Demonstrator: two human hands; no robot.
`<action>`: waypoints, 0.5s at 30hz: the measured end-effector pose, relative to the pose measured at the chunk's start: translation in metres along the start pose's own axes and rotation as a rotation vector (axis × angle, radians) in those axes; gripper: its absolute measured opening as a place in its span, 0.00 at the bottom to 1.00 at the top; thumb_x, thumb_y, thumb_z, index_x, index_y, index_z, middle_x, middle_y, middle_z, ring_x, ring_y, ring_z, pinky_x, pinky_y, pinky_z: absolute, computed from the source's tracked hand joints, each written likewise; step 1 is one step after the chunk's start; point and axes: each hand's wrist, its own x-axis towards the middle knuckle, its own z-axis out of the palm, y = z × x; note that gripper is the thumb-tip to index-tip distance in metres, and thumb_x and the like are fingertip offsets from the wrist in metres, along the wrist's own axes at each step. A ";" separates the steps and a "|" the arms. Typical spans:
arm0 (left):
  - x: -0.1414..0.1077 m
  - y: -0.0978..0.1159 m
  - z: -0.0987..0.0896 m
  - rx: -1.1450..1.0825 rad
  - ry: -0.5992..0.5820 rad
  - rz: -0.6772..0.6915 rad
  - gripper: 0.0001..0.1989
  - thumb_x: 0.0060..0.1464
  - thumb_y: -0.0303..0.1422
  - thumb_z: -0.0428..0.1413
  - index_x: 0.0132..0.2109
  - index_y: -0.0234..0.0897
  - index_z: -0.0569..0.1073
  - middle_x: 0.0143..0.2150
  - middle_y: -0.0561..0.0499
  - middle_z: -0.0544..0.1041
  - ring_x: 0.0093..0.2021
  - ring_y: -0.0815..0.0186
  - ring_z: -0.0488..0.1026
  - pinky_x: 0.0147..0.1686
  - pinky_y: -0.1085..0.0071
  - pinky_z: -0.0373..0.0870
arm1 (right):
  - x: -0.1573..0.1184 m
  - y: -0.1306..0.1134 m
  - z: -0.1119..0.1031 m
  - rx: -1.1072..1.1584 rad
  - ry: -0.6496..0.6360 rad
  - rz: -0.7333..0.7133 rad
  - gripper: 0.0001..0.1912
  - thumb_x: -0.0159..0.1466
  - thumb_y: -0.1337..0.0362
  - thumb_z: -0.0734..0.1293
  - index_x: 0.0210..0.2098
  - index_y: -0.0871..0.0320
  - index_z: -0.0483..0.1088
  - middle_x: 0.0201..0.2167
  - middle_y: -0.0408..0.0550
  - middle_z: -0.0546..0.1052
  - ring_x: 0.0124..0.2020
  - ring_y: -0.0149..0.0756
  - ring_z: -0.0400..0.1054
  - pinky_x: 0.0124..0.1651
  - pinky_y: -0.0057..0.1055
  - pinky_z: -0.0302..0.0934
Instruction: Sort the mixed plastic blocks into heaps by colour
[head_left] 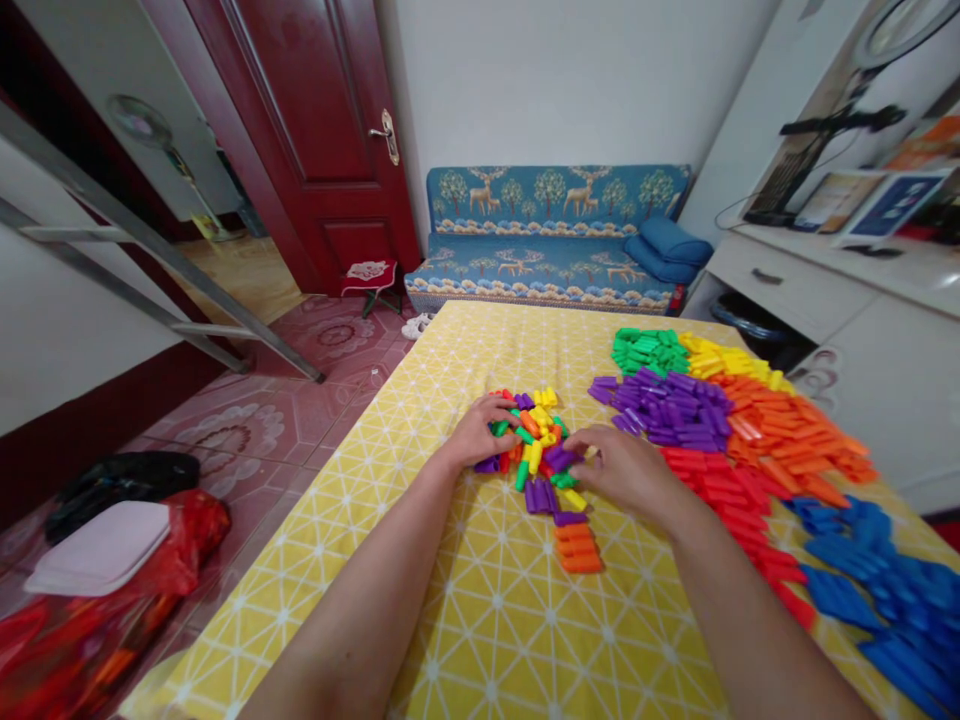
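A mixed heap of small plastic pieces [534,425] in green, purple, yellow, orange and red lies on the yellow patterned cloth. My left hand [484,432] rests at the heap's left side, its fingers curved over green and red pieces; whether it grips one is unclear. On the heap's right side, my right hand [606,458] has its thumb and fingertips at a purple piece [560,457], which they seem to pinch. Purple pieces [540,496] stand side by side below the heap, with a short row of orange pieces [577,548] nearer to me.
Sorted piles lie to the right: green [649,350], yellow [731,360], purple [675,408], orange [795,430], red [731,500] and blue [885,570]. A blue sofa [555,240] stands beyond the table [480,640]; a metal ladder [165,260] leans at the left.
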 end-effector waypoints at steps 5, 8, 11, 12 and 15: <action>0.001 0.004 -0.002 -0.063 -0.023 0.014 0.11 0.39 0.32 0.68 0.35 0.46 0.82 0.51 0.46 0.76 0.56 0.51 0.65 0.63 0.55 0.53 | 0.001 -0.002 0.024 0.141 -0.040 -0.028 0.18 0.51 0.67 0.69 0.42 0.51 0.74 0.32 0.42 0.78 0.31 0.35 0.70 0.31 0.27 0.59; 0.001 0.008 -0.001 -0.071 0.006 -0.005 0.10 0.40 0.35 0.68 0.35 0.46 0.82 0.50 0.46 0.77 0.56 0.52 0.66 0.62 0.55 0.54 | 0.008 -0.007 0.055 0.354 0.075 0.049 0.11 0.58 0.58 0.66 0.39 0.55 0.72 0.30 0.44 0.77 0.30 0.35 0.71 0.31 0.29 0.62; 0.000 0.013 0.001 -0.172 0.086 -0.083 0.08 0.42 0.38 0.67 0.33 0.44 0.82 0.46 0.45 0.79 0.55 0.52 0.68 0.61 0.56 0.57 | 0.010 -0.008 0.071 0.646 0.191 0.182 0.17 0.59 0.53 0.65 0.44 0.55 0.68 0.28 0.43 0.75 0.25 0.34 0.70 0.24 0.27 0.62; 0.000 0.015 0.001 -0.226 0.110 -0.127 0.09 0.43 0.39 0.66 0.33 0.42 0.82 0.46 0.45 0.79 0.53 0.52 0.70 0.60 0.56 0.58 | 0.011 -0.008 0.072 0.743 0.221 0.216 0.19 0.59 0.52 0.65 0.46 0.55 0.66 0.26 0.41 0.74 0.23 0.32 0.68 0.22 0.26 0.60; -0.002 0.020 0.000 -0.373 0.130 -0.268 0.15 0.47 0.43 0.63 0.38 0.38 0.82 0.43 0.44 0.80 0.46 0.54 0.74 0.55 0.58 0.64 | 0.010 -0.009 0.068 0.934 0.307 0.241 0.23 0.58 0.53 0.67 0.50 0.56 0.62 0.23 0.38 0.72 0.19 0.29 0.65 0.20 0.23 0.57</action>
